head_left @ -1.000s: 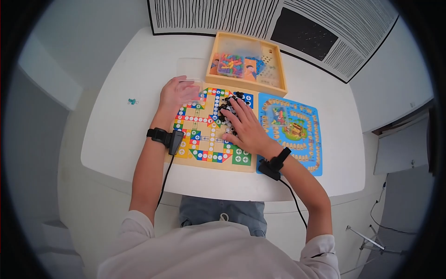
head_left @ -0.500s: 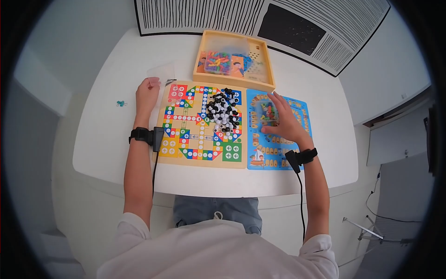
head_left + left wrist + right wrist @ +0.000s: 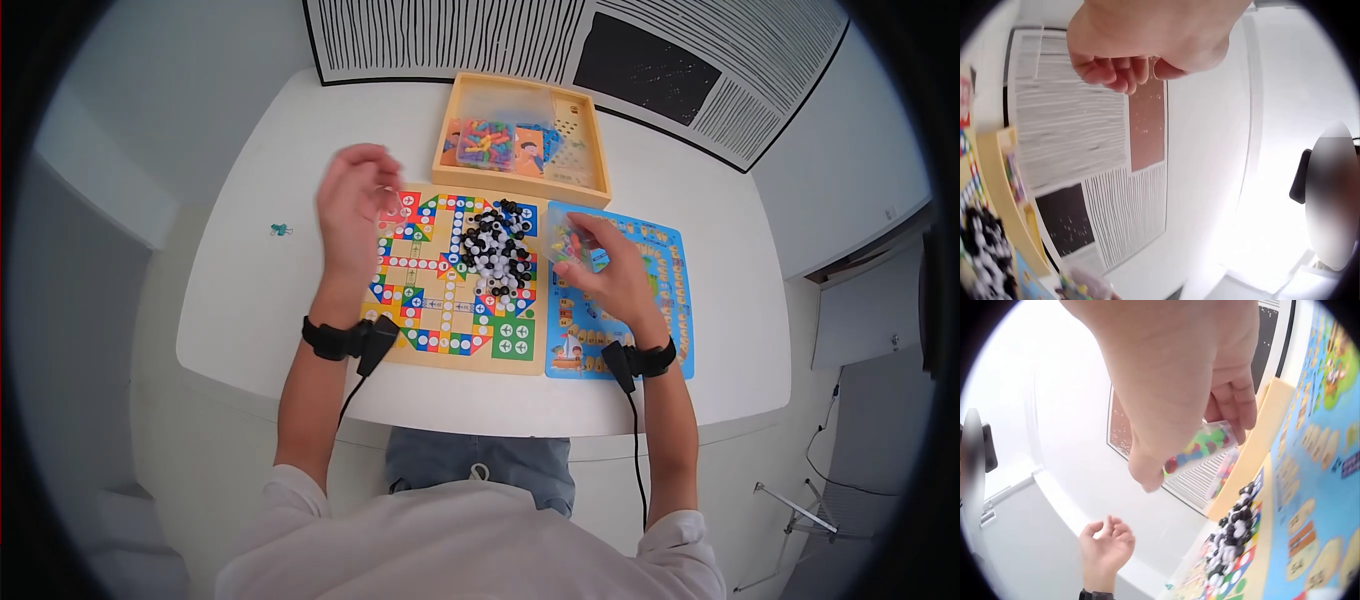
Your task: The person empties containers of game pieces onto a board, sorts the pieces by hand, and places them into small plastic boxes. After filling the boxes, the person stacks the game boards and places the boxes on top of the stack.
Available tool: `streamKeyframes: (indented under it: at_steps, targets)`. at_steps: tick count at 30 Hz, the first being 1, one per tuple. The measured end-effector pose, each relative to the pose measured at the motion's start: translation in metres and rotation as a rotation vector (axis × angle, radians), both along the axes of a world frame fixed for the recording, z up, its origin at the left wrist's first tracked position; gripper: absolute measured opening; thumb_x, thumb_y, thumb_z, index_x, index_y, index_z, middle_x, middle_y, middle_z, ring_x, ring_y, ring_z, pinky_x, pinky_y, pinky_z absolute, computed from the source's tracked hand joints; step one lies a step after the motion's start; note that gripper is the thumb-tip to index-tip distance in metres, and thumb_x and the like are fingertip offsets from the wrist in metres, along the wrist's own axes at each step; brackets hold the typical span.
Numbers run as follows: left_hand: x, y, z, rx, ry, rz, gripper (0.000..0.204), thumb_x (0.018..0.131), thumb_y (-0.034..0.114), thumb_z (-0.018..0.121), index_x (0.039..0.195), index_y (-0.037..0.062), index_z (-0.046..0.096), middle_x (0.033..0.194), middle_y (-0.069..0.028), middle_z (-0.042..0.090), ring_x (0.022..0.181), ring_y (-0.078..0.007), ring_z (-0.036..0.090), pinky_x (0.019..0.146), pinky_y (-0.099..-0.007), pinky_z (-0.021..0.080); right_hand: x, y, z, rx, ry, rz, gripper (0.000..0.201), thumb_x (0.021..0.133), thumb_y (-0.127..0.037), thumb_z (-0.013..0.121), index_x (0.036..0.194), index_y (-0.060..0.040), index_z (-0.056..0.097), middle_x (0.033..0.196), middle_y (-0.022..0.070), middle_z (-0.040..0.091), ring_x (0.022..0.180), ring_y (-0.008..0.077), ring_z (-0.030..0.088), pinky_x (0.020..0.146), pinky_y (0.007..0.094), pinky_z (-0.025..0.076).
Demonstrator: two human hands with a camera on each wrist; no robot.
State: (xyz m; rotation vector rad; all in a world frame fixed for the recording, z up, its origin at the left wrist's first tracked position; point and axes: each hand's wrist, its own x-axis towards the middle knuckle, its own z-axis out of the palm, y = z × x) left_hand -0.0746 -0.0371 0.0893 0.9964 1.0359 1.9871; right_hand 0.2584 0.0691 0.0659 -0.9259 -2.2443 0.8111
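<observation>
In the head view, the left hand (image 3: 350, 215) is raised beside the upper-left corner of the colourful game board (image 3: 413, 355). Its fingers are loosely curled, and the right wrist view shows this hand (image 3: 1107, 551) empty. A clear, flat-edged item (image 3: 1022, 53) shows near it in the left wrist view. The right hand (image 3: 620, 275) grips a small clear box (image 3: 566, 245) of coloured pieces over the blue board (image 3: 590, 345); in the right wrist view the box (image 3: 1200, 450) is tilted between thumb and fingers. Black and white pieces (image 3: 497, 250) lie heaped on the game board.
A wooden tray (image 3: 535, 187) at the back holds a clear box of coloured pieces (image 3: 486, 145), cards and blue pieces. A teal clip (image 3: 281, 230) lies on the white table (image 3: 240, 300) at left. A striped black-and-white panel (image 3: 460, 40) stands behind.
The right hand has moved from the black and white pieces to the small clear box and lifted it. The left hand has let go of a clear item and risen.
</observation>
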Motion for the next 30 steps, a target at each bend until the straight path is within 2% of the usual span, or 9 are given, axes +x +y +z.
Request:
streamKeyframes:
  at_steps: [2, 3, 6, 9, 12, 19, 22, 24, 30]
  targets:
    - [0.038, 0.011, -0.013, -0.145, -0.105, -0.348, 0.035, 0.106, 0.026, 0.055, 0.131, 0.0024, 0.058, 0.116, -0.0124, 0.070, 0.107, -0.0225, 0.070, 0.085, -0.0343, 0.056, -0.014, -0.009, -0.003, 0.052, 0.096, 0.010, 0.064, 0.081, -0.029, 0.089, 0.135, -0.0025, 0.067, 0.118, 0.0159, 0.073, 0.109, 0.0289, 0.071, 0.098, 0.0395, 0.056]
    - [0.061, 0.013, -0.017, -0.239, -0.161, -0.438, 0.041, 0.108, 0.032, 0.054, 0.138, 0.0039, 0.054, 0.125, -0.0132, 0.068, 0.111, -0.0235, 0.070, 0.091, -0.0372, 0.057, -0.021, -0.015, -0.005, 0.077, 0.169, 0.017, 0.063, 0.081, -0.028, 0.089, 0.134, -0.0032, 0.067, 0.119, 0.0155, 0.073, 0.109, 0.0282, 0.071, 0.097, 0.0393, 0.057]
    - [0.099, 0.018, -0.040, -0.310, -0.178, -0.469, 0.046, 0.111, 0.039, 0.051, 0.144, 0.0075, 0.050, 0.130, -0.0116, 0.066, 0.115, -0.0228, 0.070, 0.097, -0.0409, 0.058, -0.033, -0.017, -0.019, 0.083, 0.281, 0.043, 0.060, 0.081, -0.029, 0.088, 0.133, -0.0059, 0.068, 0.124, 0.0136, 0.073, 0.113, 0.0280, 0.070, 0.098, 0.0397, 0.055]
    - [0.105, 0.017, -0.054, -0.268, -0.389, -0.810, 0.048, 0.114, 0.044, 0.047, 0.150, 0.0127, 0.047, 0.135, -0.0080, 0.063, 0.120, -0.0189, 0.067, 0.104, -0.0419, 0.056, -0.038, -0.023, -0.025, 0.111, 0.298, 0.019, 0.060, 0.082, -0.031, 0.087, 0.134, -0.0084, 0.069, 0.134, 0.0125, 0.071, 0.122, 0.0312, 0.066, 0.105, 0.0412, 0.051]
    - [0.106, 0.015, -0.057, -0.284, -0.470, -0.812, 0.053, 0.114, 0.048, 0.046, 0.154, 0.0139, 0.043, 0.138, -0.0080, 0.062, 0.121, -0.0206, 0.066, 0.106, -0.0439, 0.056, -0.039, -0.022, -0.026, 0.271, 0.288, 0.061, 0.057, 0.082, -0.030, 0.086, 0.132, -0.0075, 0.070, 0.135, 0.0126, 0.071, 0.124, 0.0326, 0.066, 0.104, 0.0411, 0.051]
    - [0.108, 0.001, -0.092, -0.300, -0.599, -0.928, 0.063, 0.111, 0.051, 0.051, 0.160, 0.0142, 0.036, 0.142, -0.0094, 0.059, 0.128, -0.0270, 0.064, 0.109, -0.0480, 0.056, -0.022, -0.019, -0.026, 0.329, 0.262, 0.256, 0.056, 0.077, -0.031, 0.089, 0.125, -0.0042, 0.073, 0.134, 0.0146, 0.071, 0.121, 0.0353, 0.067, 0.100, 0.0429, 0.053]
    - [0.111, -0.004, -0.087, -0.358, -0.636, -1.044, 0.069, 0.108, 0.050, 0.059, 0.160, 0.0132, 0.035, 0.146, -0.0114, 0.057, 0.133, -0.0295, 0.062, 0.111, -0.0483, 0.055, -0.016, -0.020, -0.025, 0.230, 0.262, 0.325, 0.063, 0.073, -0.033, 0.091, 0.125, -0.0035, 0.072, 0.129, 0.0146, 0.072, 0.114, 0.0345, 0.069, 0.098, 0.0421, 0.054]
    - [0.109, -0.002, -0.086, -0.386, -0.610, -1.082, 0.075, 0.104, 0.050, 0.065, 0.161, 0.0116, 0.035, 0.149, -0.0137, 0.055, 0.134, -0.0311, 0.061, 0.112, -0.0487, 0.055, -0.018, -0.022, -0.025, 0.004, 0.309, 0.316, 0.067, 0.070, -0.034, 0.091, 0.126, -0.0030, 0.071, 0.125, 0.0137, 0.073, 0.108, 0.0320, 0.070, 0.097, 0.0399, 0.054]
    - [0.108, -0.005, -0.092, -0.377, -0.713, -1.101, 0.073, 0.105, 0.045, 0.066, 0.160, 0.0093, 0.035, 0.151, -0.0164, 0.054, 0.135, -0.0329, 0.061, 0.111, -0.0503, 0.055, -0.019, -0.027, -0.029, -0.023, 0.334, 0.283, 0.066, 0.069, -0.033, 0.091, 0.124, -0.0025, 0.070, 0.126, 0.0157, 0.073, 0.107, 0.0305, 0.071, 0.093, 0.0389, 0.057]
